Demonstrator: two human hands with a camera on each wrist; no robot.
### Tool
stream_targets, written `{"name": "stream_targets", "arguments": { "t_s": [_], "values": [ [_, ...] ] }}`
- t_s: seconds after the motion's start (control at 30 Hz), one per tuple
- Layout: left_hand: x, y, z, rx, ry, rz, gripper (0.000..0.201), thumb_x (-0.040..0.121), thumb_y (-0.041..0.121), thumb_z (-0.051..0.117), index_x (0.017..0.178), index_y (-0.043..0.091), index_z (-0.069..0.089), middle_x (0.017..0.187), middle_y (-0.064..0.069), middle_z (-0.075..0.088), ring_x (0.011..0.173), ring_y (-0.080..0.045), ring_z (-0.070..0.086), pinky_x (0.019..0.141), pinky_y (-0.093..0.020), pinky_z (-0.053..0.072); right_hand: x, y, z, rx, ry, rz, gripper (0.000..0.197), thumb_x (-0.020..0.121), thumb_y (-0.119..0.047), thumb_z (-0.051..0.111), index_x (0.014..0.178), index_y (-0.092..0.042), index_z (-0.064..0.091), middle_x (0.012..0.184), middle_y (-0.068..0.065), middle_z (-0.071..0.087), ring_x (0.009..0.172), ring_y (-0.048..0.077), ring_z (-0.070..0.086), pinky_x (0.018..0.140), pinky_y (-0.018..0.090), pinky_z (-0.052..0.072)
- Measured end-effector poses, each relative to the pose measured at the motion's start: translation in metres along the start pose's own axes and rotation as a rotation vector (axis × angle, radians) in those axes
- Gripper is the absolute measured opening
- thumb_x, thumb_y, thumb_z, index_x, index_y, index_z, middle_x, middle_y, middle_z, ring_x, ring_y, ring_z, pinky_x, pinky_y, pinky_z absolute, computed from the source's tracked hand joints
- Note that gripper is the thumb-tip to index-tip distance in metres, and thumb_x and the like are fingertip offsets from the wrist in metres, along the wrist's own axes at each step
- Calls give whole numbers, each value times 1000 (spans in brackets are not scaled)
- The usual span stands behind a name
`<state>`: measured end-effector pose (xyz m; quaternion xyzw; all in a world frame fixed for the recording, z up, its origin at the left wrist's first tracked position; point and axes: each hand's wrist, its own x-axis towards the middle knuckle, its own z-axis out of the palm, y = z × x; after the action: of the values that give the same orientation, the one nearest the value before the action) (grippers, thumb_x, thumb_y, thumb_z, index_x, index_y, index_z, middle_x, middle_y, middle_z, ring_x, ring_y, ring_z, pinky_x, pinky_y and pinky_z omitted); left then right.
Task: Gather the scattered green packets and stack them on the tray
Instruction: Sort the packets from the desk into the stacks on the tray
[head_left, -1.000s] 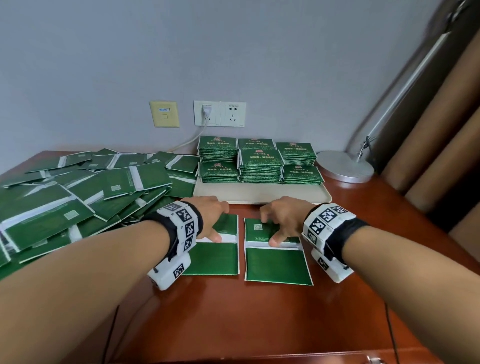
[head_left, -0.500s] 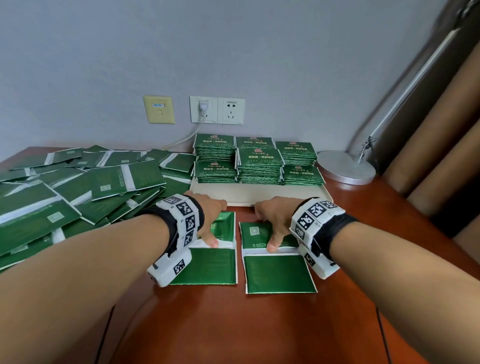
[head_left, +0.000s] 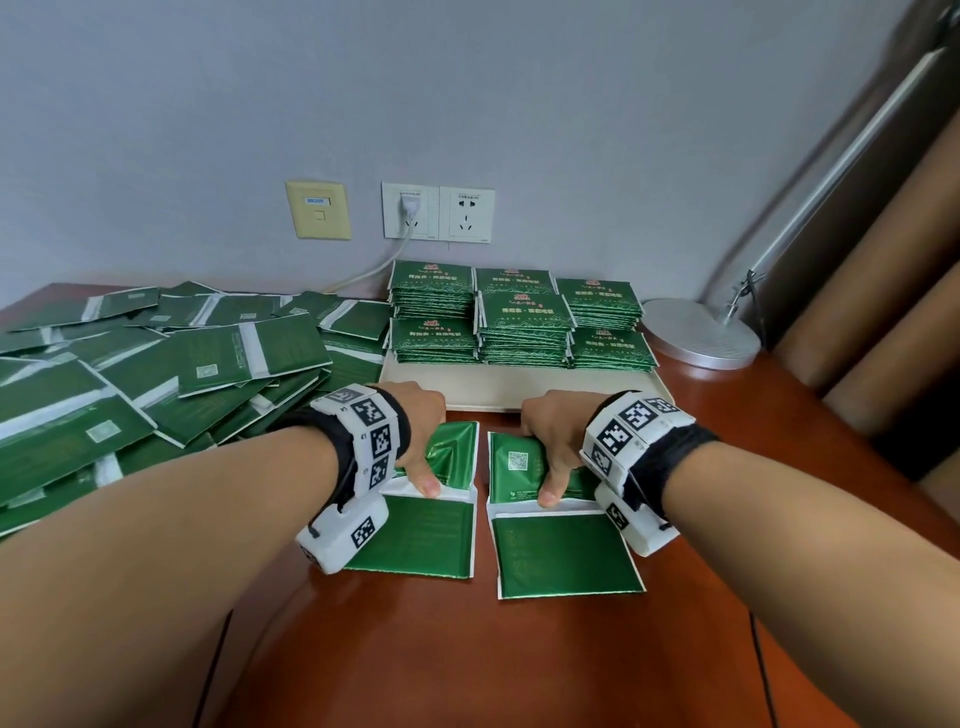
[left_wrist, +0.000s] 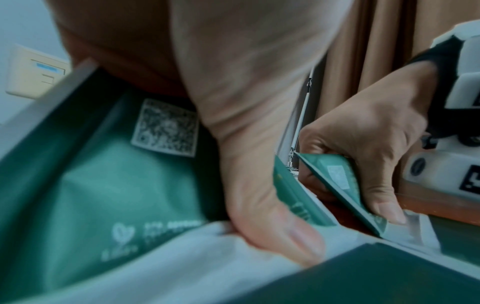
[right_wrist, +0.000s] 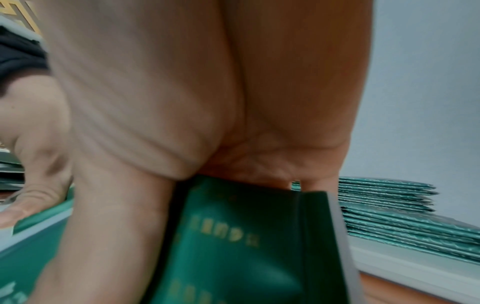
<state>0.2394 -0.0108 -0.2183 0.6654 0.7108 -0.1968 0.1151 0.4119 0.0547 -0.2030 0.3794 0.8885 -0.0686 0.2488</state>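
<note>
Since a second ago the far halves of both packets have come up off the table (head_left: 467, 665): each hand now folds its packet toward the person, where before the fingers only rested flat on top. That suggests the fold-then-stack step is under way (the loose heap (head_left: 156, 374) at nine o'clock is still large).

The left hand (head_left: 415, 431) pinches the raised flap of the left packet (head_left: 415, 540), thumb pressing its white band. The right hand (head_left: 558, 439) grips the right packet (head_left: 561, 551) likewise, fingers curled over the far edge, thumb on the crease. Both packets lie at six o'clock of the tray (head_left: 514, 387), which carries neat stacks (head_left: 522, 325) at its twelve o'clock side.
</note>
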Motion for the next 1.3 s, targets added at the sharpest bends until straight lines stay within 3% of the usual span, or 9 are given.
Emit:
{"name": "stream_targets", "arguments": {
  "t_s": [0.2, 0.3, 0.43, 0.53, 0.67, 0.8, 0.87, 1.17, 1.3],
  "values": [
    [-9, 5, 1, 37, 55, -32, 88, 66, 64, 81, 130, 11, 52, 108, -5, 66, 96, -23, 64, 85, -38, 55, -5, -2, 5, -15, -1, 6, 56, 68, -34, 90, 109, -11, 58, 99, 3, 66, 96, 25, 63, 96, 41, 51],
    [-18, 8, 5, 33, 182, -51, 76, 74, 60, 77, 132, 17, 54, 112, -6, 64, 99, -26, 64, 83, -37, 54, -12, 0, 11, -1, 119, -26, 46, 76, -33, 85, 109, -12, 61, 104, 6, 67, 99, 28, 63, 88, 36, 51],
    [-28, 8, 9, 37, 355, -27, 43, 92, 26, 69, 132, 25, 54, 113, -3, 64, 101, -28, 64, 82, -39, 55, -20, 5, 25, -148, 366, -39, 25, 89, -26, 67, 113, -20, 63, 111, 8, 63, 97, 32, 62, 72, 33, 42],
    [-34, 4, 13, 52, 378, 18, 49, 88, 1, 56, 129, 27, 50, 110, 0, 56, 99, -26, 60, 75, -38, 53, -27, 6, 30, -195, 402, -29, 28, 89, -17, 61, 116, -17, 55, 114, 5, 58, 102, 32, 60, 71, 34, 40],
    [-39, 1, 18, 34, 336, 79, 29, 84, 14, 61, 104, 28, 47, 103, 5, 49, 95, -21, 56, 79, -39, 53, -39, 2, 33, -187, 349, -35, 41, 78, -22, 68, 116, -17, 52, 111, 3, 54, 102, 28, 60, 71, 34, 46],
    [-44, 4, 23, 26, 259, 111, 43, 81, 47, 69, 117, 32, 51, 108, 10, 49, 91, -15, 50, 77, -33, 48, -52, -5, 33, -190, 289, -81, 41, 72, -28, 71, 110, -20, 55, 106, -1, 58, 95, 25, 61, 67, 32, 44],
    [-46, 6, 25, 26, 233, 114, 52, 80, 53, 70, 124, 32, 52, 110, 10, 50, 93, -16, 51, 78, -33, 48, -59, -12, 35, -215, 246, -103, 39, 69, -29, 73, 106, -23, 62, 102, -2, 61, 90, 24, 63, 69, 33, 51],
    [-53, 18, 17, 172, 199, 85, 68, 78, 29, 80, 137, 32, 48, 116, -3, 60, 104, -26, 59, 76, -31, 46, -71, -41, 32, -515, 162, -161, 39, 71, -20, 80, 106, -12, 65, 104, 11, 64, 89, 33, 65, 78, 42, 57],
    [-52, 19, 19, 189, 220, 111, 66, 79, 23, 75, 137, 30, 46, 100, -2, 59, 93, -25, 59, 75, -31, 49, -71, -44, 35, -554, 196, -177, 34, 78, -24, 76, 107, -11, 64, 105, 12, 64, 93, 36, 64, 76, 40, 55]
  ]
}}
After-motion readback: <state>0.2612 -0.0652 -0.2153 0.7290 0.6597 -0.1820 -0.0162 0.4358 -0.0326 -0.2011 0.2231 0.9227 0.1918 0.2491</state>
